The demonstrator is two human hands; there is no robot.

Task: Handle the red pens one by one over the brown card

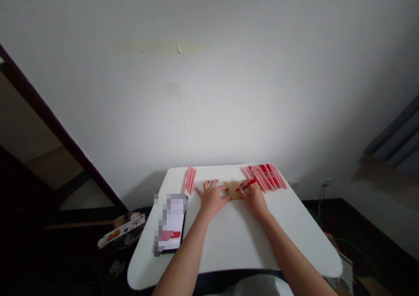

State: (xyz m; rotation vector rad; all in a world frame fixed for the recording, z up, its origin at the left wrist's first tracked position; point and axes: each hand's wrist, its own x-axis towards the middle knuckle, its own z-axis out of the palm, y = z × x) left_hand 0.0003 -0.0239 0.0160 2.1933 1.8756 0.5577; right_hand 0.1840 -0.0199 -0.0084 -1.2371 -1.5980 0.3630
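My left hand lies flat on the white table with its fingers spread, pressing the left end of a small brown paper piece. Over the right end of that paper, my right hand is closed on a red pen that points toward the far right. A row of several red and pink pens lies just right of this hand. Three pink pens lie side by side at the table's far left.
A phone rests on the table's left side near my left forearm. A white wall stands right behind the table. On the floor at left is a printed box; cables run along the floor at right.
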